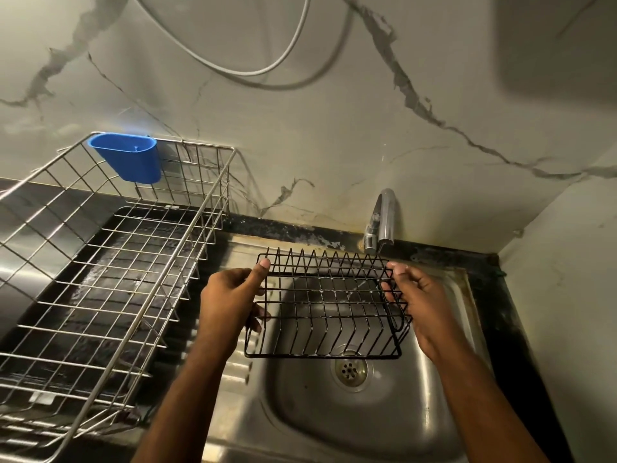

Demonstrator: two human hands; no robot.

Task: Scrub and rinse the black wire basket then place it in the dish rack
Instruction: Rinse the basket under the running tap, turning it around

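The black wire basket (325, 307) hangs in the air over the steel sink (444, 389), below the tap's spout. My left hand (230, 302) grips its left end, thumb on the top rim and fingers curled under. My right hand (417, 300) holds the right end, with fingers pinching the wires. A thin stream of water falls from the chrome tap (382, 222) onto the basket's right side. To the left stands the large silver wire dish rack (100, 262), which holds no dishes.
A blue plastic cup (128, 158) hangs on the dish rack's back rim. The sink drain (350, 369) lies under the basket. A marble-patterned wall rises behind, and a white wall closes in on the right. A white cable (267, 66) loops on the wall above.
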